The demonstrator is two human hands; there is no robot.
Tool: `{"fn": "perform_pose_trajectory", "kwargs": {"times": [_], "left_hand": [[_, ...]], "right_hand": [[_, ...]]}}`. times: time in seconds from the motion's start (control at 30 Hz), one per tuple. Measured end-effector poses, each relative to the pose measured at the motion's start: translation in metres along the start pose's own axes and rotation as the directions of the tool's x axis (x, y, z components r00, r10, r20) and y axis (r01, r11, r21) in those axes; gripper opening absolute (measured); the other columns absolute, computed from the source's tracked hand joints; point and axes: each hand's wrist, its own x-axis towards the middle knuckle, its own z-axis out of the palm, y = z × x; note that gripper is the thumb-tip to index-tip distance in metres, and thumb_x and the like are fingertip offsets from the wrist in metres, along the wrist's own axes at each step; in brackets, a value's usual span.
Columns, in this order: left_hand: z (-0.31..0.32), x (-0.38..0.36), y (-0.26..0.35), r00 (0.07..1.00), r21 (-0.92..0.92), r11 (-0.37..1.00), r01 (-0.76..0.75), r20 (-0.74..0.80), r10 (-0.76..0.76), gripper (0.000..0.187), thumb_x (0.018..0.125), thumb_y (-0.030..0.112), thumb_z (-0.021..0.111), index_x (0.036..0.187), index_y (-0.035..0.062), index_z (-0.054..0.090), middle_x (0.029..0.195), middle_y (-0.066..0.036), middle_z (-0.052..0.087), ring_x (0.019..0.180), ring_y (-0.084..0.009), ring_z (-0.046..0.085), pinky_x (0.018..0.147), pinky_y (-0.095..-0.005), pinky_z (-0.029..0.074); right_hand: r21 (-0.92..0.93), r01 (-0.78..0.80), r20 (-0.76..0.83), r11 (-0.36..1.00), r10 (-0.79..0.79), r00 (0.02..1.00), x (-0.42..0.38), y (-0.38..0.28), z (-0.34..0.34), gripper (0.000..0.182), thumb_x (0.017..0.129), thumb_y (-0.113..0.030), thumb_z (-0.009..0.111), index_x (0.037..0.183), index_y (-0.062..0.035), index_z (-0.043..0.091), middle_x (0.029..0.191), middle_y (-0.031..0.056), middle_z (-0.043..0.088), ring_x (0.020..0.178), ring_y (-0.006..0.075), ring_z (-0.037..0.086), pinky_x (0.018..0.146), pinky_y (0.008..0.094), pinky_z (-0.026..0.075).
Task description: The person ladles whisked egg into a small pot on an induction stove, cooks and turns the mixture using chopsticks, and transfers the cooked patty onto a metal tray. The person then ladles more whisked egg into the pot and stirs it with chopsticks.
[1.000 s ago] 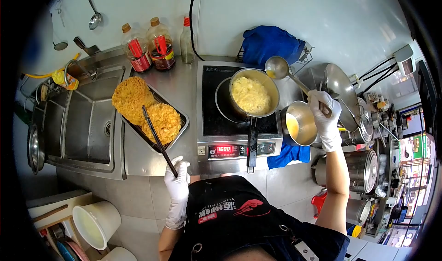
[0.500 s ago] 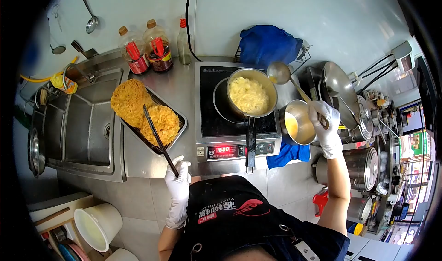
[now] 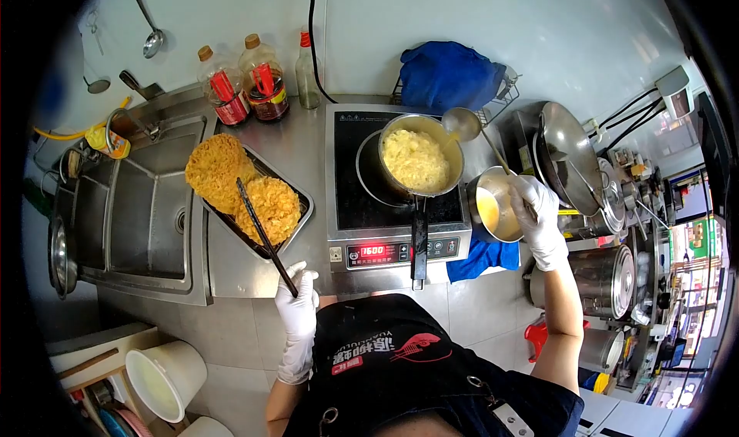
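My left hand (image 3: 298, 306), in a white glove, grips long dark chopsticks (image 3: 264, 229) whose tips lie over the fried golden cakes (image 3: 219, 175) on a black tray (image 3: 306, 210). My gloved right hand (image 3: 541, 214) is closed around the handle of a metal ladle (image 3: 462, 121). The ladle's bowl hangs by the right rim of a saucepan (image 3: 459, 160) on the induction cooker (image 3: 354, 206). Yellow, egg-like food (image 3: 416, 160) fills much of the pan. Just below the ladle handle stands a metal pot (image 3: 508, 220) with yellow liquid in it.
At left is a steel sink (image 3: 146, 229). Two sauce bottles (image 3: 265, 83) and a clear bottle (image 3: 307, 75) stand by the wall. A blue cloth (image 3: 446, 75) covers a rack behind the cooker. A wok (image 3: 570, 160) stands at right, a white bucket (image 3: 165, 375) below left.
My right hand has shifted slightly down and left, and the ladle's bowl has moved a little left toward the saucepan's rim. My left hand and the chopsticks stay almost still.
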Motion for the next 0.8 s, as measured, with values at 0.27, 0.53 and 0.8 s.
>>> {"fn": "perform_pose_trajectory", "kwargs": {"times": [0.27, 0.53, 0.8], "left_hand": [[0.001, -0.002, 0.000, 1.000, 0.001, 1.000, -0.008, -0.003, 0.008, 0.023, 0.089, 0.012, 0.056, 0.108, 0.0000, 0.050, 0.080, -0.005, 0.061, 0.043, -0.0029, 0.041, 0.037, -0.0175, 0.029], [0.004, -0.005, -0.002, 1.000, 0.016, 1.000, -0.019, 0.007, 0.019, 0.022, 0.089, 0.010, 0.055, 0.108, 0.0002, 0.051, 0.081, -0.006, 0.061, 0.044, -0.0033, 0.041, 0.038, -0.0174, 0.030], [0.012, -0.008, -0.003, 1.000, 0.019, 1.000, -0.020, 0.022, 0.020, 0.021, 0.089, 0.009, 0.054, 0.108, 0.0010, 0.051, 0.082, -0.006, 0.060, 0.044, -0.0037, 0.041, 0.039, -0.0174, 0.031]], "right_hand": [[-0.065, 0.084, 0.001, 0.994, -0.084, 0.996, -0.005, 0.000, 0.005, 0.025, 0.075, 0.003, 0.060, 0.099, -0.0053, 0.056, 0.086, 0.0134, 0.060, 0.069, 0.0291, 0.060, 0.058, 0.0339, 0.048], [-0.149, 0.089, 0.097, 0.985, -0.075, 0.992, -0.018, 0.000, 0.002, 0.039, 0.073, -0.004, 0.063, 0.111, -0.0076, 0.053, 0.084, 0.0111, 0.056, 0.073, 0.0268, 0.057, 0.060, 0.0359, 0.048], [-0.191, 0.120, 0.043, 0.974, -0.114, 0.993, -0.024, 0.001, -0.012, 0.042, 0.070, -0.005, 0.066, 0.110, -0.0067, 0.054, 0.094, 0.0102, 0.057, 0.079, 0.0272, 0.058, 0.065, 0.0347, 0.047]]}}
